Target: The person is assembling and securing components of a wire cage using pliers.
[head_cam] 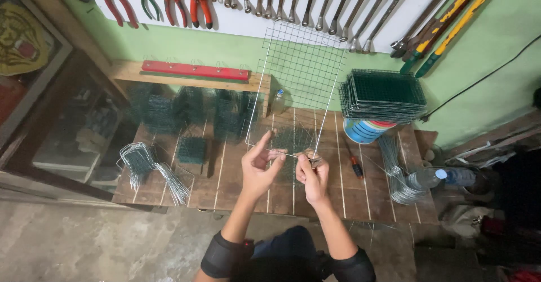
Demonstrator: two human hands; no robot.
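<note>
Slatted wooden bench (236,186) stood under hung tools. Left hand (260,168) half open, fingertips pinching thin wire panel (301,68), tilted upright mid-bench; right hand (313,172) curled closed on its lower edge. Stacked mesh (383,93) sat beside.

A brown slatted wooden table (236,186) carried bent wire loops (147,166) at its left edge, a clear plastic bottle (429,178) by its right edge, and a striped tin (363,130) near the back.

Single head-worn view, looking steeply down from above the wooden workbench (248,186), facing the green wall (225,48) behind it, bench at arm's length, floor visible below its near edge
</note>
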